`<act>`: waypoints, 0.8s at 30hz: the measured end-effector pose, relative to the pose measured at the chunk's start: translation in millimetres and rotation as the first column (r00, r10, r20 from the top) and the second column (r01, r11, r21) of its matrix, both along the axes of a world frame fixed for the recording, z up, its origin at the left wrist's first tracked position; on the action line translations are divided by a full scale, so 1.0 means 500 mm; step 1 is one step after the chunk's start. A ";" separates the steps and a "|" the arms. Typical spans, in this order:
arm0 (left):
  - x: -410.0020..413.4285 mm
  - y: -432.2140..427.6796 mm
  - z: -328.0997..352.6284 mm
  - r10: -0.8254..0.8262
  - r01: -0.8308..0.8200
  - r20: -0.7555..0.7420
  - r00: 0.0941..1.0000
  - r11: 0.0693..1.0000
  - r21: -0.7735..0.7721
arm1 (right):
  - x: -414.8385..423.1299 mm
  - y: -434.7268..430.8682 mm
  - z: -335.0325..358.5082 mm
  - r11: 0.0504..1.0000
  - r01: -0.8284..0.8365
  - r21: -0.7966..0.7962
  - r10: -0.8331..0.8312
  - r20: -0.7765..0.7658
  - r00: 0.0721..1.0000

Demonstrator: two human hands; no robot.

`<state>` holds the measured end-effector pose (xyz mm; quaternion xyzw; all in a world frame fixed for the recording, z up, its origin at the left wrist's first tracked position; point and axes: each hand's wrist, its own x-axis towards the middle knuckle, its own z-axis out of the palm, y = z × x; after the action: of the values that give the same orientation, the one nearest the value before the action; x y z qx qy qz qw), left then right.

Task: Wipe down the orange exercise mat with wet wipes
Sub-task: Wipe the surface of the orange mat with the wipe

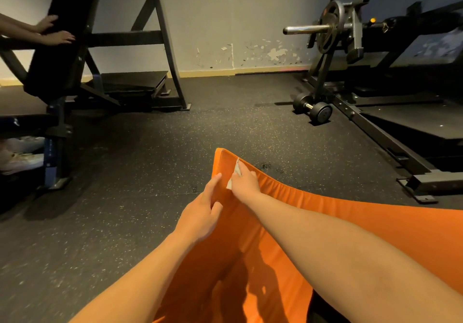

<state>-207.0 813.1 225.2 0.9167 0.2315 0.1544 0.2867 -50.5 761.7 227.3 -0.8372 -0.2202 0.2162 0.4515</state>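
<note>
The orange mat (350, 212) lies on the speckled floor (125, 172), its far corner lifted; the left grip (203, 212) clasps the mat's edge; the right grip (244, 181) pinches a white wipe (236, 168) against that corner.

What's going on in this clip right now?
A person is wiping an orange mat. The left hand grips the mat's lifted edge to steady it, while the right hand holds a white wet wipe against the surface close to the far corner. At the far left, another person's hands rest on a black bench pad.
</note>
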 end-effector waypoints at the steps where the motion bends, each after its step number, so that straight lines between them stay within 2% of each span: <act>1: -0.002 0.000 -0.003 0.002 -0.002 0.003 1.000 1.000 0.001 | 0.002 0.000 0.001 1.000 0.001 0.002 -0.001 0.014 1.000; 6: 0.004 -0.003 -0.005 -0.007 0.007 0.026 1.000 1.000 -0.006 | -0.009 0.041 0.049 0.966 -0.025 0.256 -0.011 0.138 0.990; 9: 0.000 0.003 -0.005 -0.006 0.006 0.017 1.000 1.000 -0.008 | 0.000 0.032 0.027 0.984 -0.017 0.180 -0.005 0.119 0.993; 13: -0.006 0.005 -0.008 -0.003 0.004 0.019 1.000 1.000 -0.027 | 0.010 0.011 -0.007 1.000 0.003 0.013 -0.003 0.000 1.000; 15: -0.004 0.003 -0.008 -0.002 0.003 0.030 1.000 0.999 -0.035 | 0.009 0.017 -0.001 1.000 0.007 0.016 -0.007 0.014 1.000; 18: -0.002 0.007 -0.007 0.005 -0.004 0.044 0.999 1.000 -0.029 | 0.005 0.033 0.026 0.991 -0.044 0.122 0.025 0.156 0.987; 20: -0.001 0.016 -0.006 0.011 -0.009 0.049 0.999 0.999 -0.031 | 0.001 0.038 0.035 0.978 -0.084 0.192 0.045 0.200 0.979; 22: -0.002 0.022 -0.003 0.018 -0.016 0.062 0.998 0.999 -0.038 | -0.004 0.032 0.021 0.978 -0.096 0.184 0.060 0.193 0.979; 24: 0.003 0.027 0.000 0.044 -0.039 0.073 0.996 0.997 -0.074 | -0.002 0.020 -0.010 0.992 -0.071 0.109 0.058 0.115 0.992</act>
<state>-205.5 826.8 225.2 0.8944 0.2450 0.1860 0.3248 -51.6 771.9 222.2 -0.8135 -0.2838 0.1706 0.4780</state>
